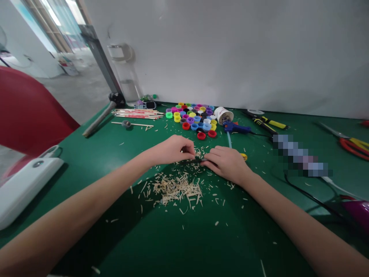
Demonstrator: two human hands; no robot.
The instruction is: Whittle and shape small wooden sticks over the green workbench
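Note:
Above the green tabletop, my left hand [175,149] is closed in a pinch, thumb and forefinger meeting on something too small to name. My right hand [226,163] faces it, fingers curled over a thin dark, partly shiny piece [203,159] that shows in the gap between both hands. A yellow end [244,156] pokes out behind the right hand; whether it belongs to the same piece I cannot tell. Pale wood shavings [177,188] lie heaped just below the hands, with loose slivers scattered around them.
Coloured bottle caps [194,119], a tipped white tub [223,115] and a blue glue gun [236,127] lie behind the hands. Packaged sticks [138,113] and a hammer [100,117] are back left, a white device [29,188] left. Yellow-black pliers [265,122] and scissors [346,138] lie right.

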